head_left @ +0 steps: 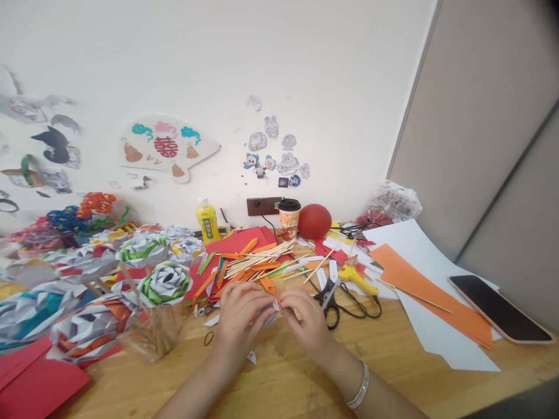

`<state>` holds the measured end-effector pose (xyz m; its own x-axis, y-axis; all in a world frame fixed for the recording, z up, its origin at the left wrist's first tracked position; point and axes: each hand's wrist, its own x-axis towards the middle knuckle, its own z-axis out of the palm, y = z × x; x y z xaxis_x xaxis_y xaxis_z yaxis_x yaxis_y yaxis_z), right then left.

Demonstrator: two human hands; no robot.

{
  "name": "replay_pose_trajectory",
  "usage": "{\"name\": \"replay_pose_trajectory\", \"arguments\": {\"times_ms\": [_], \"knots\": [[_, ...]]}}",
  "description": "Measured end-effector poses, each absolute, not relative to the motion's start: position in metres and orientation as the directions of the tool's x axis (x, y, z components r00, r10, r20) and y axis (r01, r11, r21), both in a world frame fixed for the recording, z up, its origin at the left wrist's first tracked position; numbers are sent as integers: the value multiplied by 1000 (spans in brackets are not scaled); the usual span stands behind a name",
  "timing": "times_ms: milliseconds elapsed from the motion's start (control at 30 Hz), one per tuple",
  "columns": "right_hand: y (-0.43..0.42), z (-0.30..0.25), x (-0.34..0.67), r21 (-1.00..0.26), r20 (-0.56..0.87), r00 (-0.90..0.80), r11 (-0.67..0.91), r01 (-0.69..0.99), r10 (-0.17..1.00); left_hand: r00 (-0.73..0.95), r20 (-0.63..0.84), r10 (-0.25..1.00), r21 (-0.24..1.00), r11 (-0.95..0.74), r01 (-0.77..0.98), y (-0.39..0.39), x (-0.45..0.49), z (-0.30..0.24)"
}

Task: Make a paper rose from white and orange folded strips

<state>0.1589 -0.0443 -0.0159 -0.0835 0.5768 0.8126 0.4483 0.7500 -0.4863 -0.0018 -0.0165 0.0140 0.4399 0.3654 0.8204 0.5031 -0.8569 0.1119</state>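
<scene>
My left hand (241, 319) and my right hand (307, 321) meet over the wooden table (393, 361), fingers pinched together on a small folded paper piece (276, 305) with red and white stripes. Most of the piece is hidden between my fingers. A silver bracelet (360, 387) sits on my right wrist. Just behind my hands lie orange paper strips (257, 273) and a bundle of thin wooden sticks (257, 259). Black scissors (332, 299) lie right of my right hand.
Paper flowers (163, 282) on sticks stand in a clear cup at the left. A yellow glue gun (356, 278), orange sheet (419, 288), white paper and a phone (498, 307) lie at the right. A yellow bottle (207, 221), paper cup (289, 219) and red ball (314, 221) stand by the wall.
</scene>
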Motion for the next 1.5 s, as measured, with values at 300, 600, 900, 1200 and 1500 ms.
{"name": "replay_pose_trajectory", "arguments": {"times_ms": [300,600,900,1200,1500], "knots": [[-45,-17,160,-436,826,-122,763,478,550,432,856,285,49,-876,480,-18,-1,16],[-47,-13,163,-365,846,-185,795,484,501,468,849,245,-17,-873,487,-15,-3,13],[-44,-9,164,-694,669,-65,654,300,740,494,636,593,425,-804,417,-18,0,21],[-29,-19,165,-991,90,-143,74,-115,986,576,137,806,920,-319,228,5,-1,2],[-26,-32,164,-991,-93,-117,-103,-80,989,589,46,807,941,-233,245,10,0,-13]]}}
